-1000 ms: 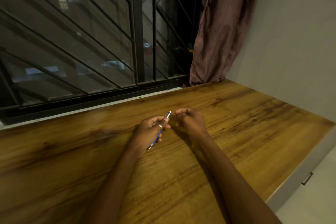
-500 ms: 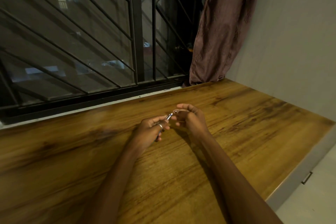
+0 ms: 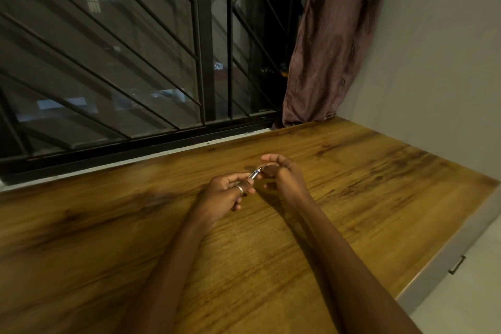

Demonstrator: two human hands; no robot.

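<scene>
both hands meet just above the middle of the glossy brown wood-grain tabletop (image 3: pixel 352 198), near the black barred window (image 3: pixel 200 43). the left hand (image 3: pixel 225 196) curls round the barrel of a slim blue-and-silver pen (image 3: pixel 254 174), and the right hand (image 3: pixel 283 175) pinches its silver tip, which points far and right. the step appears to be work on that tip, best done with the left grip firm, the right fingertips turning in line with the barrel, and both hands low so a dropped part stays near.
</scene>
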